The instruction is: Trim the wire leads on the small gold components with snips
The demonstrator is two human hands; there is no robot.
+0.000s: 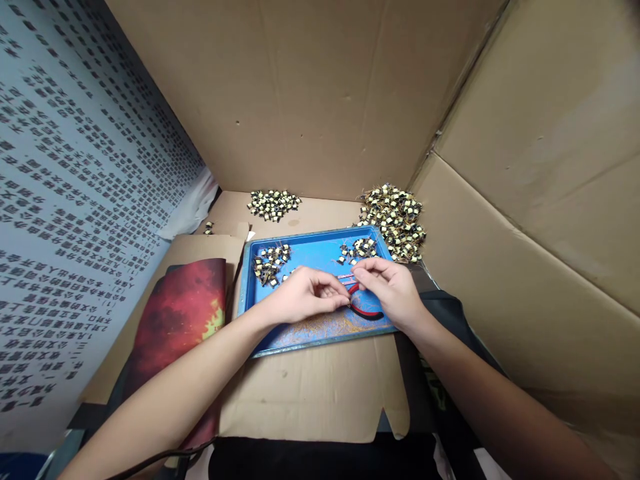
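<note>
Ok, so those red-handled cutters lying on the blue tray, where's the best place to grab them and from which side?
Probably by the curved red handles of the cutters, coming from the near right. The handles bow out toward the tray's front edge and lie exposed beside the right hand, while the head end is hidden under the fingers of both hands, left hand included.

There are 4 heaps of small components: 2 on the cardboard [274, 203] [395, 219] and 2 in the 1 blue tray [320, 250]. 2 hands [303, 297] [393, 288] meet over 1 red-handled pair of pliers [364, 310]
</note>
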